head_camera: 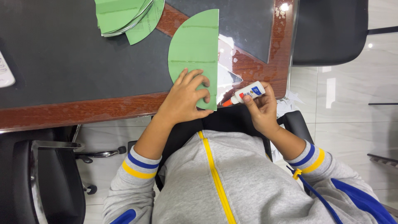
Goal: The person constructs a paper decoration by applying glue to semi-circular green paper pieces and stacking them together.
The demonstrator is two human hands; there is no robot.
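Observation:
A green paper half-circle lies on the desk with its straight edge to the right. My left hand presses flat on its near end, fingers spread over the paper. My right hand grips a small white glue bottle with an orange tip. The bottle is tilted, and its tip points left and down toward the straight edge of the half-circle, close to the desk's front edge.
A stack of green paper pieces sits at the back of the dark desk with a wooden rim. A glass sheet covers the desk's right end. Black chairs stand at the left and far right.

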